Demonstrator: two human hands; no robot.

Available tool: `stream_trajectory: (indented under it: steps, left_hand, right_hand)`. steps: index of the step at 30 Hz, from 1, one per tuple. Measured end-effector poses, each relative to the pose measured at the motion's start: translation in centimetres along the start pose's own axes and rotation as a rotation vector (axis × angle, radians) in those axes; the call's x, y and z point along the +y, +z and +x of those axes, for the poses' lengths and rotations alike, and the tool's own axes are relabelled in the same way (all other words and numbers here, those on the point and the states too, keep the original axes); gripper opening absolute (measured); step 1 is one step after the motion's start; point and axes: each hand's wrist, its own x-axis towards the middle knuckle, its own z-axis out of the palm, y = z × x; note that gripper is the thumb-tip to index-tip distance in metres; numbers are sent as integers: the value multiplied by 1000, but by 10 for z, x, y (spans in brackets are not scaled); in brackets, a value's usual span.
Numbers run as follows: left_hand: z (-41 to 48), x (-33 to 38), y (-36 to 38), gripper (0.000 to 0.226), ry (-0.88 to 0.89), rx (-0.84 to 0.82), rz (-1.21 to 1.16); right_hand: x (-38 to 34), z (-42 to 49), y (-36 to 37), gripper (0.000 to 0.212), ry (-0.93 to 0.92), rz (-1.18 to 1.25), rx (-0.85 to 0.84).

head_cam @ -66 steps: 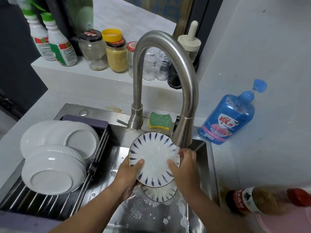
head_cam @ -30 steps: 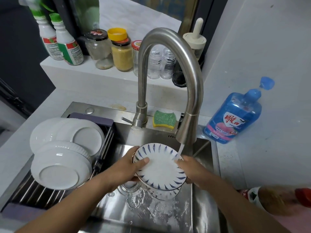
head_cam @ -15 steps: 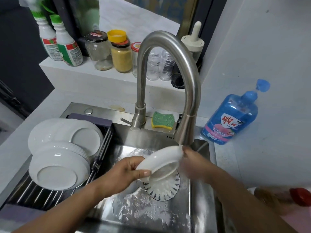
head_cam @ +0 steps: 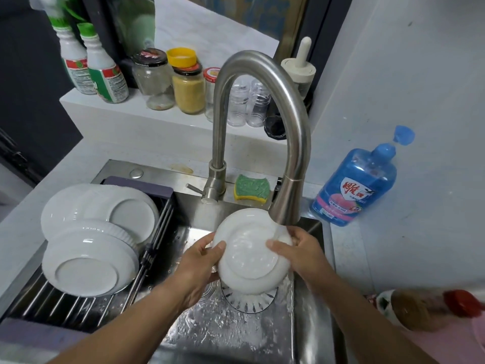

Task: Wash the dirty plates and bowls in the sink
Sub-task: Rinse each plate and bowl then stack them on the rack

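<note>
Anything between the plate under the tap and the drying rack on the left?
Nothing visible. Only open sink lies between the plate, gripped by left hand and right hand, and the rack. Upturned white dishes cover most of it; bare bars show nearest us.

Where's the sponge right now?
Head view: the green sponge lies on the sink's back ledge, between the faucet base and the blue detergent bottle.

a tall silver tap (head_cam: pixel 262 72) bends over. a green and yellow sponge (head_cam: pixel 252 190) lies just right of its foot. further right stands a blue soap bottle (head_cam: pixel 354 185), cap flipped open. behind the tap, a white shelf (head_cam: pixel 118 119) holds two green-topped spray bottles (head_cam: pixel 105 72), a black-lidded jar (head_cam: pixel 153 80) and a jar of yellow powder (head_cam: pixel 188 90). far right of the tap and nearer to me is a blurry brown bottle (head_cam: pixel 420 310) with a red cap.
</note>
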Motion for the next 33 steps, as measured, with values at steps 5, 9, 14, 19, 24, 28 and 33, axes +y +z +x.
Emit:
stream_trajectory:
  steps: [5,9,14,19,24,28,33]
  left_hand:
    - [4,-9,10,45,-73,-95,51]
    - [0,-6,1,52,-27,-52,74]
    - [-2,16,-24,53,171,103,250]
    - [-20,53,-39,68,404,176,615]
    - [-44,75,-48,64,575,190,882]
    - [-61,83,-72,66,621,197,811]
    - [-74,99,-120,72,675,284,792]
  right_hand:
    - [-16,-4,-7,48,-49,-176,86]
    - [-24,-13,-5,35,-93,-226,18]
    - [-21,-19,16,31,-80,-173,-43]
    - [-11,-34,46,40,-10,-71,-13]
    - [-1,-48,74,48,18,13,46]
    - [-8,-56,98,46,-49,-12,68]
    - [-31,-61,138,45,-149,-140,64]
